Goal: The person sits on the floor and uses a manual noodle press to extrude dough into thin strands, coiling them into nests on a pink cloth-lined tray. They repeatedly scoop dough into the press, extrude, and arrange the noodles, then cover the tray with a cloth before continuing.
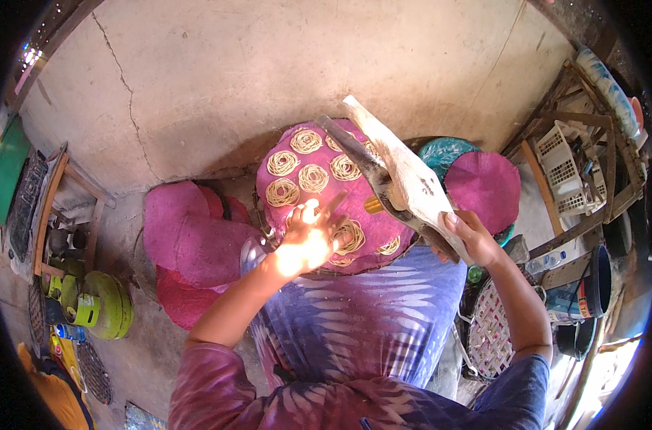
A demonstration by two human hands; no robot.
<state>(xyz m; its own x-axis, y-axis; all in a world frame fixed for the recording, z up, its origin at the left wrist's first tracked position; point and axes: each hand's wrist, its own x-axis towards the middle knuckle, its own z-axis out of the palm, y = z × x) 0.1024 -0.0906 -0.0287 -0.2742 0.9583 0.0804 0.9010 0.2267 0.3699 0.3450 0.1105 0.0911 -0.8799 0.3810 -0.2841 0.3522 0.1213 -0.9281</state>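
A round pink mat (278, 212) holds several coiled nests of pale noodle strands (313, 178) in front of me. My left hand (308, 233), partly washed out by sunlight, is open over the mat's lower middle, fingers spread beside a nest (349, 235); whether it touches the nest is unclear. My right hand (468, 236) grips a long wooden hand press (399, 172) with a pale upper bar, a dark lower bar and a brass cylinder (374, 204). The press slants over the mat's right half and hides some nests.
Pink mats (193, 240) lie at left, another (481, 190) on a teal round item at right. A green gas cylinder (109, 304) and wooden stand (50, 215) stand left; a white crate (569, 165), bucket (584, 283) and woven basket (491, 326) right. A cracked wall (268, 64) rises ahead.
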